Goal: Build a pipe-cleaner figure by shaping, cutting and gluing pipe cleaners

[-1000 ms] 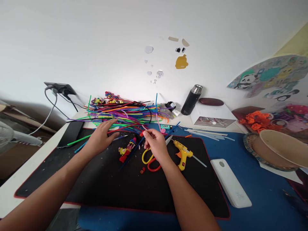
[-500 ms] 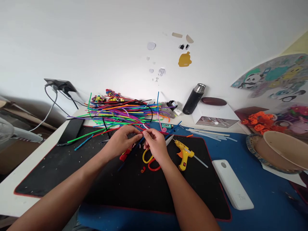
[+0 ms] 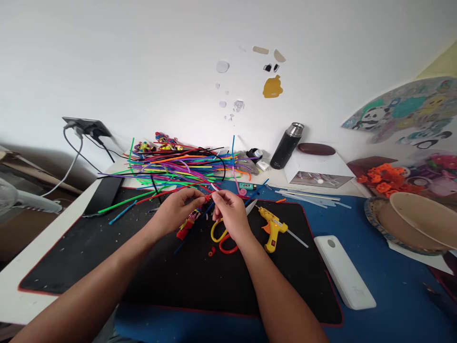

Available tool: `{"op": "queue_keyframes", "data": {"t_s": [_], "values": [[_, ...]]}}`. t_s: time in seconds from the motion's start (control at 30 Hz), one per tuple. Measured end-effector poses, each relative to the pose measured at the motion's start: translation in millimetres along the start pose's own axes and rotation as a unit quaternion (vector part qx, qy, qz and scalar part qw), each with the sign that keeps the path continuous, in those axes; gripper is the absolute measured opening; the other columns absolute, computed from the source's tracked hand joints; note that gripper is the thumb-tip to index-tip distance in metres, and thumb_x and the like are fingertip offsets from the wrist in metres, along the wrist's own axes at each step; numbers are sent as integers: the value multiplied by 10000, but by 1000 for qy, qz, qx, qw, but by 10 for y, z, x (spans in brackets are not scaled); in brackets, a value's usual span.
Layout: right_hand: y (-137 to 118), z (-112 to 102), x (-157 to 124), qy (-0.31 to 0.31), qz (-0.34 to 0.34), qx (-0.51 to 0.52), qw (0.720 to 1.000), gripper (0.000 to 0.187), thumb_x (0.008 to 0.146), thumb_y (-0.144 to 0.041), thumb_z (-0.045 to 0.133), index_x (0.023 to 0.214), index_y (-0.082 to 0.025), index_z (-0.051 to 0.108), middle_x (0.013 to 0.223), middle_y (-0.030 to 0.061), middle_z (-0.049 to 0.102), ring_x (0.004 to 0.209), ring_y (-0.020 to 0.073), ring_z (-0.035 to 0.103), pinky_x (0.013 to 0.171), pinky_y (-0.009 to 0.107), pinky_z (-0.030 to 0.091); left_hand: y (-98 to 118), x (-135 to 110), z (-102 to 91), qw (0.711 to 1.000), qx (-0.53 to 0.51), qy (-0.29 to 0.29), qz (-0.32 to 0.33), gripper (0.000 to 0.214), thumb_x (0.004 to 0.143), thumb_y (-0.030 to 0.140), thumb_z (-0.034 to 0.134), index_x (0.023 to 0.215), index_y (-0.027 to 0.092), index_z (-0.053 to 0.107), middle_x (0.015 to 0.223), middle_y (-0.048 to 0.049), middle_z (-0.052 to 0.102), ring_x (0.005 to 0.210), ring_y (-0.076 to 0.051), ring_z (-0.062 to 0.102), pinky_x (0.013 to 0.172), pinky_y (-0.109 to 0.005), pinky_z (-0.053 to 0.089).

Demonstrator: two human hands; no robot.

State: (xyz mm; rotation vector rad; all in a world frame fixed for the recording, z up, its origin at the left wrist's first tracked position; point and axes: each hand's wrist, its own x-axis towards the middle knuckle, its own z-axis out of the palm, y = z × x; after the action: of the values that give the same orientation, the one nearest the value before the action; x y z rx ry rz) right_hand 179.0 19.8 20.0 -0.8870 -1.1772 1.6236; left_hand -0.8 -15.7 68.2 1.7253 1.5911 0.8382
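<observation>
My left hand [image 3: 178, 208] and my right hand [image 3: 230, 213] meet above the black mat, fingertips pinched close together. Between them shows a short red pipe cleaner piece [image 3: 207, 197], partly covered by the fingers. Just below my left hand lies a small red and yellow pipe cleaner figure [image 3: 186, 226]. A dark blue pipe cleaner [image 3: 179, 247] runs beneath the hands. Scissors [image 3: 228, 244] with one yellow and one red handle rest under my right hand. A small curled red piece [image 3: 212, 251] sits nearer to me.
A yellow glue gun [image 3: 273, 228] lies right of the scissors. Behind the hands spreads a heap of coloured pipe cleaners [image 3: 178, 166]. A black flask [image 3: 285, 147] stands at the wall. A white power bank [image 3: 344, 271], glue sticks [image 3: 307, 196] and a bowl [image 3: 421, 219] are at right.
My left fingertips have drawn slightly left from the right ones, and the red piece now shows between them. More of the figure below is visible. The view has shifted slightly.
</observation>
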Motion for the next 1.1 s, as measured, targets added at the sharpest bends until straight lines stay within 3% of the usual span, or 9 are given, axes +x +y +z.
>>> {"op": "queue_keyframes", "data": {"t_s": [0.5,0.83,0.97,1.1], "values": [[-7,22,-15,-15,17,-4,1000,395,851,-582,771,880,-198,684,533,-78,527,437,123,568,440,230,419,15,-25,7,999,36,15,2,389,950,574,587,916,229,765,925,-39,783,878,-238,696,796,-311,516],[25,69,10,10,13,-13,1000,390,875,-600,725,886,-215,659,530,-85,507,438,131,551,460,246,412,-14,-116,-177,998,39,53,9,430,912,649,620,912,243,760,881,-47,769,797,-247,677,743,-327,517],[-9,22,-72,2,-6,-119,993,335,922,-553,681,907,-218,680,571,-68,535,475,127,515,500,258,396,-52,-121,-218,998,38,53,10,465,900,684,619,931,243,763,879,-51,779,796,-253,686,712,-318,517],[-121,-301,-317,49,-19,-275,960,296,942,-501,654,899,-217,725,672,-27,599,618,158,566,584,272,410,-70,-112,-189,999,19,33,15,486,901,706,609,924,243,754,890,-52,782,804,-254,691,741,-330,528]]}}
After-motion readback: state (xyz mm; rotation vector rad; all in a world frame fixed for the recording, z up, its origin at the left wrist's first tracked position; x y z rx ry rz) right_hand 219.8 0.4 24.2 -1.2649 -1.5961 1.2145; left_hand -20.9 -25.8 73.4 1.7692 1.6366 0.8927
